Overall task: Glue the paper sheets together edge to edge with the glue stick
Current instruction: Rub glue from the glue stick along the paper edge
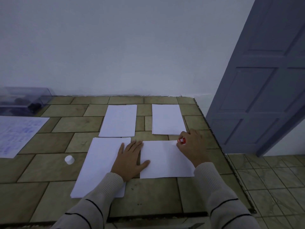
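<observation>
On the tiled surface (74, 124), the left hand (130, 157) lies flat across two paper sheets (165, 161) while the right hand (191, 146) grips the glue stick (181, 140).

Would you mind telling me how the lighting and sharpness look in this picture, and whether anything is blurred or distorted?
Head view: dim, bluish, flat light, barely any shadows; the door leans from wide-angle distortion; the clear box at far left is soft; the glue stick in the right hand is smeared, its label unreadable.
</observation>
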